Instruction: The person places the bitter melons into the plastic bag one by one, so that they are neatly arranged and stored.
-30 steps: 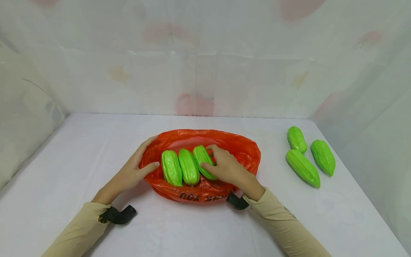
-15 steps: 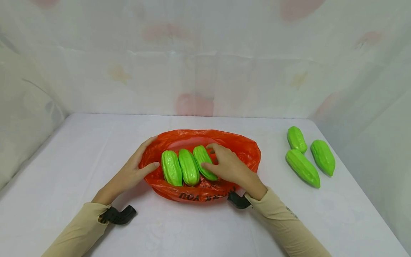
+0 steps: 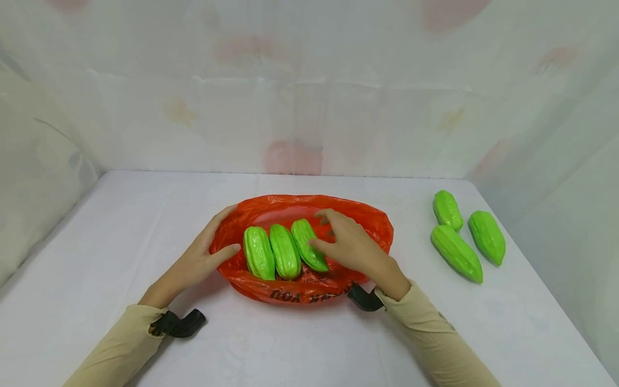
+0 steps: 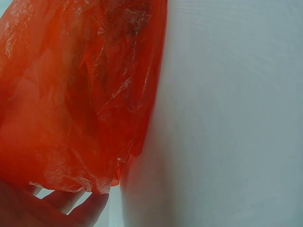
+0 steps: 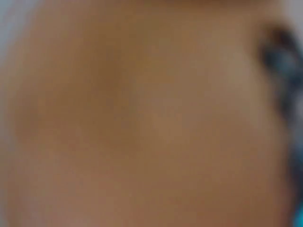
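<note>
Right fingers [image 3: 328, 214], nearest green gourd [image 3: 309, 253] just beside, contact unclear

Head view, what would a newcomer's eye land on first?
Probably the red bag central on the table, holding three bright green vegetables. Three similar vegetables lie to its right. The left hand touches the bag's left side; the right hand is over its right half.

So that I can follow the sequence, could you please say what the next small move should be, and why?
Probably lift the right hand clear of the red bag: its fingers look relaxed and seem to grip nothing, three green gourds lie inside, and three more gourds lie on the table to the right.
</note>
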Tool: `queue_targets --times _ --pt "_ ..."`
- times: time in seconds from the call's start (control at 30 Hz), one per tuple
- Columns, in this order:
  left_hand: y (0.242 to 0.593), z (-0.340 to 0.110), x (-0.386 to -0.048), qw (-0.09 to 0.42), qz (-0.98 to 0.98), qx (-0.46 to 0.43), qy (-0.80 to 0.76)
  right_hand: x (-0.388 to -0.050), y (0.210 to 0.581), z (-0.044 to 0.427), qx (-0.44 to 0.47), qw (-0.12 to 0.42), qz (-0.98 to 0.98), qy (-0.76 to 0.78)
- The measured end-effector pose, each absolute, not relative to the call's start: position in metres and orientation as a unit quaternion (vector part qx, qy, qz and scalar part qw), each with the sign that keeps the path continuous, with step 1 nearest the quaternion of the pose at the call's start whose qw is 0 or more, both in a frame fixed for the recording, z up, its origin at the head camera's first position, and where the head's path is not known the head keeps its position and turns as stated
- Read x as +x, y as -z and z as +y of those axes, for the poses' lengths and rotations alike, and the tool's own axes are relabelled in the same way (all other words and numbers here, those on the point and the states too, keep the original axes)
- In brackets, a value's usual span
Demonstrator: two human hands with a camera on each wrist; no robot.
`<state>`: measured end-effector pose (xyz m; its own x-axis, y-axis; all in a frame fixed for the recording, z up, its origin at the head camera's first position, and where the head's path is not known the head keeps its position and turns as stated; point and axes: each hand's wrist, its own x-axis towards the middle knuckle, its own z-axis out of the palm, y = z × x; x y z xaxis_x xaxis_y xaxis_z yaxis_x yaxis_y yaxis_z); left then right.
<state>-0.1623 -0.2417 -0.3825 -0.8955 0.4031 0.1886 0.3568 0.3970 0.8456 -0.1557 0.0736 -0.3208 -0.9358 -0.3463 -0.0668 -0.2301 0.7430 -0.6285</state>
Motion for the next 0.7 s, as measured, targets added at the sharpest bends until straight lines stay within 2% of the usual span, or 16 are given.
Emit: queue_targets --times 0.7 --pt "0.384 -0.244 -0.164 0.006 0.844 0.232 -0.483 -0.152 0.309 0.116 -0.198 0.029 0.93 0.309"
